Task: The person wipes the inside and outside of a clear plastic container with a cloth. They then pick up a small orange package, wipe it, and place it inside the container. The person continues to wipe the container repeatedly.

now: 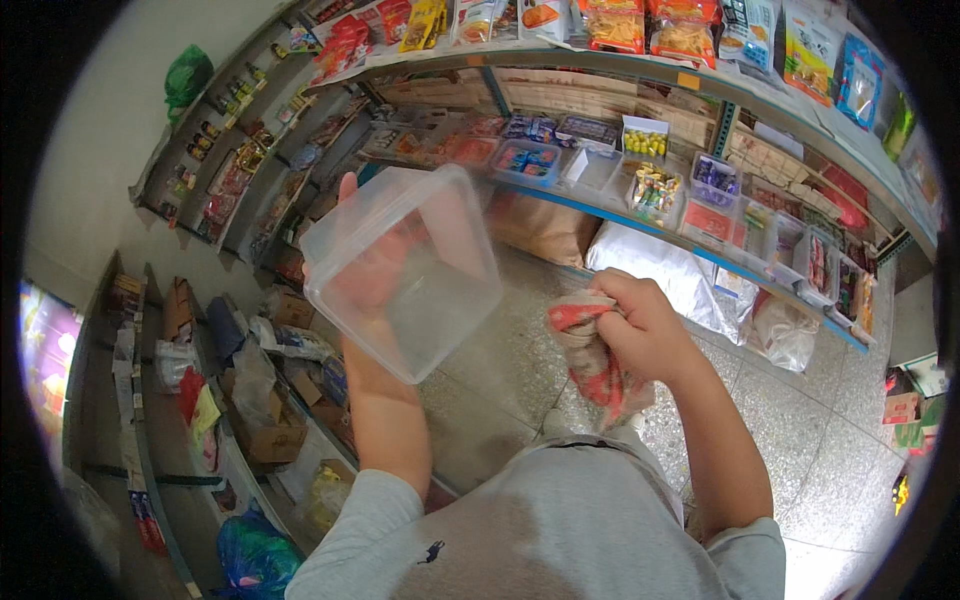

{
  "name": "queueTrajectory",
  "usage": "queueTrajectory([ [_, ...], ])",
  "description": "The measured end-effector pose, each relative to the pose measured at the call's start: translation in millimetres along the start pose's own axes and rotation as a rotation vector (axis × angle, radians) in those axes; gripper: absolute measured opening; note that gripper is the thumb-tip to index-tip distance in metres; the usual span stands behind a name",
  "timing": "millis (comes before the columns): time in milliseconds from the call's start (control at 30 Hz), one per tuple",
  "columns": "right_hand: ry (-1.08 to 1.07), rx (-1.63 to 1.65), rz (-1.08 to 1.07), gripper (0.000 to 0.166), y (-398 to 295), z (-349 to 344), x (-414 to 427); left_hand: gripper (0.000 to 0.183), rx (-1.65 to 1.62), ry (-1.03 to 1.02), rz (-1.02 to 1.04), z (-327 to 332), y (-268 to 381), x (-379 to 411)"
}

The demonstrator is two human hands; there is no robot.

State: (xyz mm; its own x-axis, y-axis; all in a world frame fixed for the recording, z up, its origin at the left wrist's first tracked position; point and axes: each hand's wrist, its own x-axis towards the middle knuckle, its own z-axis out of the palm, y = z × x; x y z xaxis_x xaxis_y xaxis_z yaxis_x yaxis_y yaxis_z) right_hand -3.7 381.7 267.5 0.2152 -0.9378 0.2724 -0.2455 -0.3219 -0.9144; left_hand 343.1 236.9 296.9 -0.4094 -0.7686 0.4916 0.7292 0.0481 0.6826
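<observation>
In my left hand (375, 259) is a clear plastic box (442, 300), tilted in front of me. The palm and fingers show through its walls, supporting it from behind. No contents are visible in the box. My right hand (637, 322) is closed around a crumpled red and beige cloth (589, 352), which hangs down below the fist. The cloth and the box are apart, with the tiled floor showing between them.
A shelf with a blue edge (660, 232) ahead bears several clear bins of wrapped sweets. Snack bags (615, 26) line the shelf above. Silver sacks (660, 277) lie underneath. On the left, shelving holds cardboard boxes (274, 435) and a green-blue plastic bag (255, 551).
</observation>
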Motion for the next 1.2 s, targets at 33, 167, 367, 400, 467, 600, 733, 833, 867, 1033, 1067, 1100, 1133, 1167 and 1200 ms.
queueTrajectory([
  [33, 0.011, -0.011, -0.052, 0.023, -4.9, 3.4, 2.0, 0.121, -0.023, -0.035, 0.000, -1.4, -4.1, 1.0],
  [167, 0.053, 0.022, -0.196, 0.018, -37.9, 21.9, 12.9, 0.088, 0.053, -0.030, -0.010, 11.7, -16.6, 3.4],
  [367, 0.120, -0.330, -0.218, 0.020, -69.9, 44.4, 31.3, 0.115, 0.119, -0.068, -0.079, 51.8, -41.9, 5.7],
  [400, 0.113, -0.497, -0.181, 0.021, -69.2, 54.5, 35.4, 0.119, 0.162, -0.062, -0.136, 59.7, -43.0, 6.2],
  [467, 0.048, -0.594, -0.131, 0.024, -51.6, 67.7, 38.0, 0.127, 0.233, -0.056, -0.248, 66.4, -50.7, 7.9],
  [600, -0.207, -0.272, -0.112, 0.028, 13.8, 91.1, 47.8, 0.101, 0.494, -0.250, -0.600, 65.0, -73.0, 27.1],
  [733, -0.253, 0.208, 0.176, 0.030, 41.2, 82.3, 27.9, 0.080, 0.722, -0.074, -0.809, 68.1, -106.6, 32.1],
  [833, -0.047, 0.755, 0.289, 0.034, 75.2, 93.4, 16.9, 0.085, 0.588, 0.014, -0.821, 78.4, -112.0, 24.9],
  [867, -0.058, 0.883, 0.407, 0.039, 79.4, 92.4, 12.7, 0.091, 0.493, -0.128, -0.766, 71.7, -110.3, 22.3],
  [1033, -0.179, 1.457, 0.507, 0.045, 58.7, 77.4, 19.8, 0.158, 0.395, -0.632, -0.625, 61.7, -79.0, 13.1],
  [1067, -0.157, 1.548, 0.538, 0.045, 53.9, 76.3, 18.2, 0.163, 0.346, -0.553, -0.611, 64.0, -80.3, 9.6],
  [1100, -0.131, 1.638, 0.561, 0.045, 48.5, 74.0, 17.2, 0.169, 0.299, -0.478, -0.598, 71.6, -79.4, 3.3],
  [1133, -0.112, 1.711, 0.584, 0.045, 46.3, 70.5, 17.8, 0.175, 0.251, -0.403, -0.584, 76.4, -79.3, -1.1],
  [1167, -0.088, 1.759, 0.585, 0.044, 43.4, 68.3, 13.1, 0.177, 0.236, -0.459, -0.516, 74.6, -81.2, -3.7],
  [1200, -0.082, 1.789, 0.584, 0.044, 40.2, 66.0, 11.4, 0.180, 0.223, -0.509, -0.446, 70.9, -82.3, -5.8],
])
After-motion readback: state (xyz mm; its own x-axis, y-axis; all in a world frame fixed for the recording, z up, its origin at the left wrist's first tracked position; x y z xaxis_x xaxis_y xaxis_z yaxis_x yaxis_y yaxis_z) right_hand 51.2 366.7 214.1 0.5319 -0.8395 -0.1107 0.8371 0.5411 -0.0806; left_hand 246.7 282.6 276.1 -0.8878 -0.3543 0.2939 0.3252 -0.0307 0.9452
